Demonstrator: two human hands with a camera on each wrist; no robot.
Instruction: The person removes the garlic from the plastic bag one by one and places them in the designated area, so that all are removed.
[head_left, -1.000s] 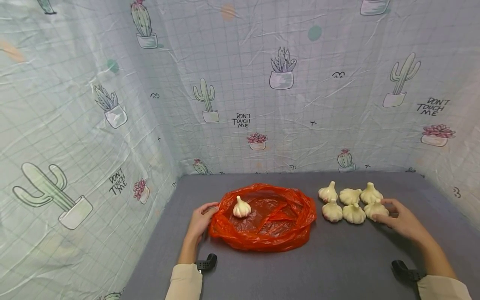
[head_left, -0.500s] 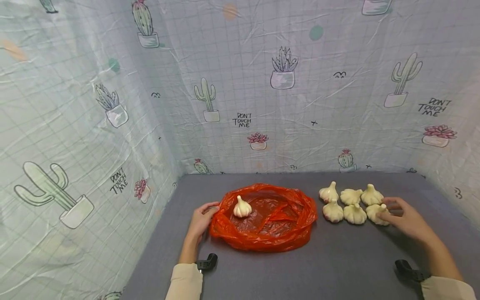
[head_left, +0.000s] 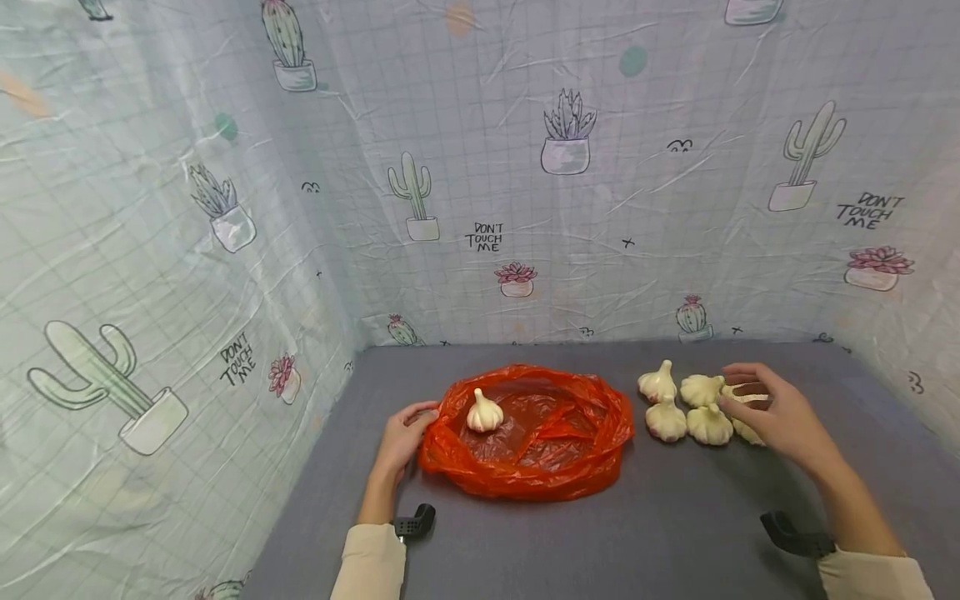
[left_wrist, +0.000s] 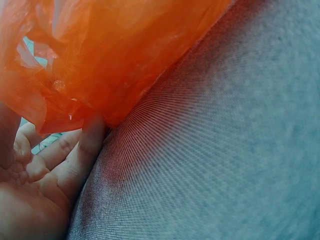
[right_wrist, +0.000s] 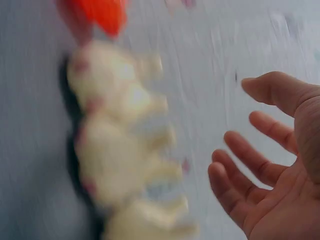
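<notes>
A red plastic bag (head_left: pixel 525 485) lies spread on the table with its rolled rim facing up. One garlic bulb (head_left: pixel 485 414) sits inside, towards the left. My left hand (head_left: pixel 401 442) holds the rim's left side; in the left wrist view its fingers (left_wrist: pixel 90 145) partly disappear behind the bag. To the right stand several garlic bulbs (head_left: pixel 708 427) in two rows. My right hand (head_left: pixel 783 421) hovers around the far right bulb (head_left: pixel 747 390), fingers spread and apart from it in the right wrist view. That hand partly covers the near right bulb (head_left: pixel 746 432).
The grey tabletop (head_left: pixel 585 550) ends at a wall cloth (head_left: pixel 600 275) printed with cacti, at the back and both sides. A black wrist camera (head_left: pixel 415 522) sits on the left wrist, another camera (head_left: pixel 797 537) on the right.
My right hand let go of the near right bulb, drew slightly right, then moved up and left over the far right bulb. The left hand and bag have stayed put.
</notes>
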